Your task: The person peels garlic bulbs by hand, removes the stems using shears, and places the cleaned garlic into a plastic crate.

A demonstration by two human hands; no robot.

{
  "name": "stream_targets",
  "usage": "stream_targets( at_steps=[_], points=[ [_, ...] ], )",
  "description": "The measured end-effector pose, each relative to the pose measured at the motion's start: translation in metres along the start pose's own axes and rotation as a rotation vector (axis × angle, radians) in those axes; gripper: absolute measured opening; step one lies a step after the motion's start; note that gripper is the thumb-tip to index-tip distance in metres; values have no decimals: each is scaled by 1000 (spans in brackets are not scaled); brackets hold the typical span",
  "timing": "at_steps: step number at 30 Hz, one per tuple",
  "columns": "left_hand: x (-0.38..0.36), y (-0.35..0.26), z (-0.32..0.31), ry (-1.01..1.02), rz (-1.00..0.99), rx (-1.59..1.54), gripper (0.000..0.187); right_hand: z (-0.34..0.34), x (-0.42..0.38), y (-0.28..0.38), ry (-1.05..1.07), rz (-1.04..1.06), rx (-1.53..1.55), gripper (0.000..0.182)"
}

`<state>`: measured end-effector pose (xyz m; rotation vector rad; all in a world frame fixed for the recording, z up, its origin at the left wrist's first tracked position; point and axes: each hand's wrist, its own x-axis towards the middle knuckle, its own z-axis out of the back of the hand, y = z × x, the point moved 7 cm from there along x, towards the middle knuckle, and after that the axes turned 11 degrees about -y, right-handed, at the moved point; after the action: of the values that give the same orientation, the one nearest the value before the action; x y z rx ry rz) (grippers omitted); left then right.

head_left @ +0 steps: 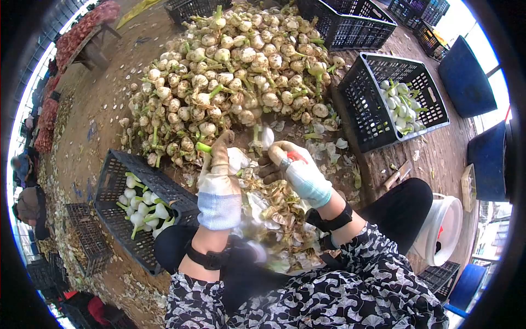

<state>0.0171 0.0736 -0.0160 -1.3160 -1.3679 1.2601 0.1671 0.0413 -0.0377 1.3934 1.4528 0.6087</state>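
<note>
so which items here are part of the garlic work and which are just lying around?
In use:
left hand holding a garlic bulb
right hand
garlic pile
left crate and right crate, both with peeled bulbs
peelings on the lap

Lying about:
white bucket
empty black crate
blue containers

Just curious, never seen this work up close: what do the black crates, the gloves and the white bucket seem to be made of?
Black crates: moulded plastic, by the rigid lattice walls, matte.
Gloves, left hand and right hand: knitted fabric, ribbed cuffs, soiled.
White bucket: probably smooth plastic, slightly glossy.
</note>
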Motion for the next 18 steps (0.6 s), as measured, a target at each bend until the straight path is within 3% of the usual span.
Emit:
stream_targets(
  at_steps=[1, 3, 5, 7, 8, 9, 11, 13, 14, 15, 17, 18],
  points=[
    [-2, -7, -3, 11, -175, 199, 43, 1, -2, -1, -14, -12, -13, 35],
    [-9, -22, -11, 54, -158, 203, 40, -7, -9, 6, 40, 2, -121, 37],
    [-10, -24, -14, 91, -144, 205, 36, -20, -5, 14, -34, 342, -574, 34],
    [-3, 13, -5, 39, 333, -517, 30, -22, -3, 12, 9, 341, -424, 32],
    [3, 2, 7, -57, 50, -113, 25, -9, 4, 4, -57, 185, -261, 32],
    [4, 0, 7, -107, 156, -337, 26, 2, 7, -3, -120, 30, -99, 32],
    [11, 19, 9, -97, 503, -719, 25, 11, 3, -12, -113, -30, -142, 35],
    [15, 25, 15, -176, 547, -656, 24, 14, 1, -29, 62, 109, -516, 37],
    [14, 28, 19, -245, 586, -592, 23, 20, 5, -30, 80, 5, -661, 40],
    [13, 26, 16, -240, 584, -590, 23, 24, 7, -14, 111, -145, -1235, 39],
    [7, 24, 14, -287, 609, -536, 23, 23, 6, 4, -8, 378, -1221, 34],
    [8, 29, 14, -257, 580, -556, 25, 19, 5, 5, -2, 375, -1224, 34]
  ],
)
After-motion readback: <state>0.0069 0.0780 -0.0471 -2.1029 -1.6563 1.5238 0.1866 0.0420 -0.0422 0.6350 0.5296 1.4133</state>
